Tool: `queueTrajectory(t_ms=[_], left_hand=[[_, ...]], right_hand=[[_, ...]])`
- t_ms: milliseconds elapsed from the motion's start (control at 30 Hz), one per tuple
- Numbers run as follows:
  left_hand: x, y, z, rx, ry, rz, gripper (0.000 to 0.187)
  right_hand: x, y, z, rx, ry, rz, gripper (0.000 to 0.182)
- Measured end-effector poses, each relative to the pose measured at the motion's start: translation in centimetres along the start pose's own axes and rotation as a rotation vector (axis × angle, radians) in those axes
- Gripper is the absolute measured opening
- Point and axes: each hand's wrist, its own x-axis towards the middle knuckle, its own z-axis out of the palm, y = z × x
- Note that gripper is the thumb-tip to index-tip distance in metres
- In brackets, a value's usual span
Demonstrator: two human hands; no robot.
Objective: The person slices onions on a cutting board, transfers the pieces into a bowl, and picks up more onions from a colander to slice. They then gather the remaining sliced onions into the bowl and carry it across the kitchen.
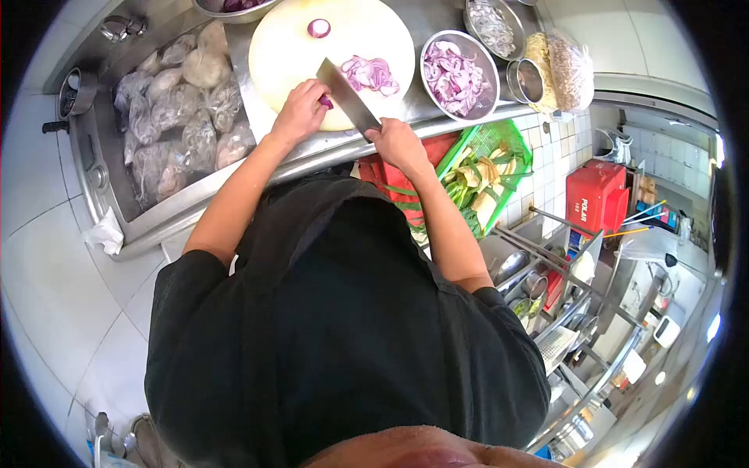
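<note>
My left hand point(301, 111) is closed on a piece of red onion point(325, 101) at the lower part of a round, pale cutting board point(281, 54). In my right hand point(396, 144) is the handle of a cleaver point(349, 97), its wide blade angled across the board beside my left fingertips. Right of the blade lies a heap of sliced red onion point(370, 75). A halved red onion point(318, 29) rests farther back on the board. Much of the held piece is hidden by my fingers.
Left of the board, a steel sink point(94, 175) holds several plastic-bagged items point(175, 109). To the right stand a bowl of onion slices point(455, 78), another steel bowl point(495, 27) and filled bags point(569, 70). A green crate point(519, 148) of vegetables sits below the counter edge.
</note>
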Motion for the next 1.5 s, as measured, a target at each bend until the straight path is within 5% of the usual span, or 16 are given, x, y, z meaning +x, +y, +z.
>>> queueTrajectory(t_ms=[67,200,300,433,1500], left_hand=[[0.6,0.0,0.4,0.119,-0.01,0.001,0.037],[1.6,6.1,1.5,0.035,-0.002,-0.337,0.037],[0.9,5.6,0.2,-0.047,0.007,-0.324,0.034],[0.7,2.2,-0.6,-0.06,0.026,0.101,0.013],[0.8,1.2,0.5,-0.171,0.145,0.138,0.009]], right_hand=[[0.5,0.2,0.1,0.03,0.016,0.03,0.042],[-1.3,2.0,-0.6,-0.017,0.062,0.032,0.038],[-2.1,0.5,-0.2,-0.002,0.054,0.059,0.035],[-2.7,-1.1,0.5,0.003,0.09,0.048,0.033],[-2.4,-1.2,0.1,-0.04,0.046,-0.014,0.032]])
